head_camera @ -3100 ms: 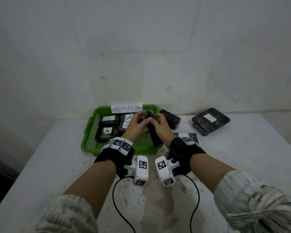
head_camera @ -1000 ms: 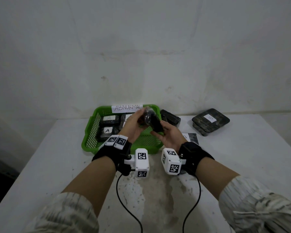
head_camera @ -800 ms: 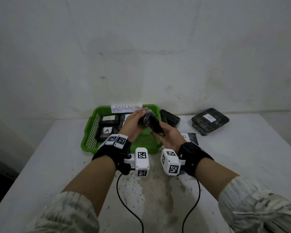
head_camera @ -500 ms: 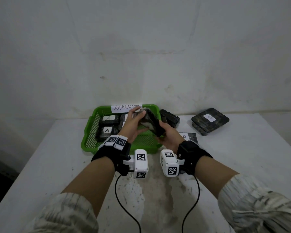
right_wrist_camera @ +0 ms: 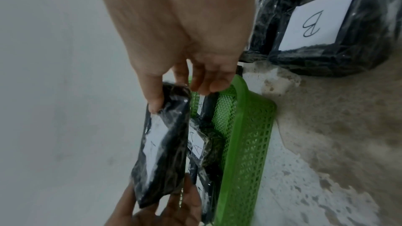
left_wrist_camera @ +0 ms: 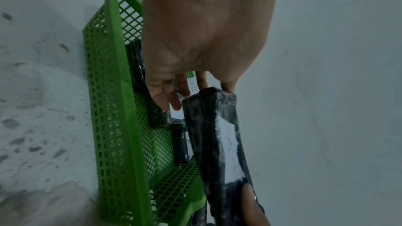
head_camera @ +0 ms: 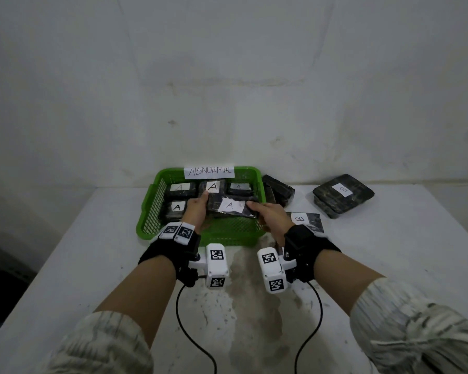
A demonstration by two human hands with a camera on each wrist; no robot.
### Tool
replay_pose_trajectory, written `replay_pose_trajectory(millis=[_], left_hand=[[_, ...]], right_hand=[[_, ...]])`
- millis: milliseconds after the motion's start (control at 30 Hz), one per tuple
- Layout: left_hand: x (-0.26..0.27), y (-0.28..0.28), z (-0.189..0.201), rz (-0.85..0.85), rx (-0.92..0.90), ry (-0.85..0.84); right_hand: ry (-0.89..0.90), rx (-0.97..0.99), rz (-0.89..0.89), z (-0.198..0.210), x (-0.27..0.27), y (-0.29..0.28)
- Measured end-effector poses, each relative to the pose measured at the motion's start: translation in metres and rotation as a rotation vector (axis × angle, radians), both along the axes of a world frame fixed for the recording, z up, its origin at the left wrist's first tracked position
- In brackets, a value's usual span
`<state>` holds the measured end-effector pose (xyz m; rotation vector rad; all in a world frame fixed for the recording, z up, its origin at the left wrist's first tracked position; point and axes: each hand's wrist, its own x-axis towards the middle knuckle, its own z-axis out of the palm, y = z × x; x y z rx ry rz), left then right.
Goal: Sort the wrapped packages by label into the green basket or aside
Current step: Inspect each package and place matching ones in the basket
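A black wrapped package with a white label "A" lies flat, label up, just above the front right of the green basket. My left hand grips its left end and my right hand grips its right end. In the left wrist view the thumb sits on top of the package and the fingers curl beneath it. In the right wrist view my right thumb presses the top of the package. Several other "A" packages lie in the basket.
A paper sign "ABNORMAL" stands on the basket's far rim. Right of the basket, a "B" package lies on the white table, a dark package leans by the basket wall, and a labelled stack sits farther right. Two cables hang near the table's front.
The package stood edge-on, raised between both hands; it has been turned flat with the label up and lowered toward the basket's front right.
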<state>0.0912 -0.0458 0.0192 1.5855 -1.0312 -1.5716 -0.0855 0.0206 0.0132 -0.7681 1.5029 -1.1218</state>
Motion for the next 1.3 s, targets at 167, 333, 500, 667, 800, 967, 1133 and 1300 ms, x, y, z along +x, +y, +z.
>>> replay_pose_trajectory(millis=[167,333,500,667,800,967,1133,1300], left_hand=[[0.007,0.009,-0.008,-0.115,-0.037,-0.047],[0.024,0.012,-0.012,-0.099,-0.177,-0.167],[0.037,0.004,-0.024,-0.100,-0.168,-0.417],[0.051,0.002,-0.031,0.105,-0.032,-0.716],[0.072,-0.007,-0.039,0.349,-0.084,-0.748],[0.101,-0.014,-0.051,0.427,-0.056,-0.770],[0.120,-0.027,-0.063,0.167,0.088,-0.735],[0.122,-0.030,-0.062,0.112,0.095,-0.739]], right_hand=[[-0.001,0.065,0.020,-0.005,0.011,-0.002],[-0.077,0.074,-0.006,0.001,0.029,-0.004],[0.010,0.120,-0.173,-0.006,0.032,-0.020],[0.068,0.232,-0.237,-0.015,0.028,-0.037],[0.116,0.266,-0.119,-0.010,0.044,-0.042],[0.169,0.254,0.060,-0.010,0.082,-0.057],[0.284,0.291,0.251,-0.017,0.117,-0.071],[0.371,0.311,0.348,-0.029,0.136,-0.083]])
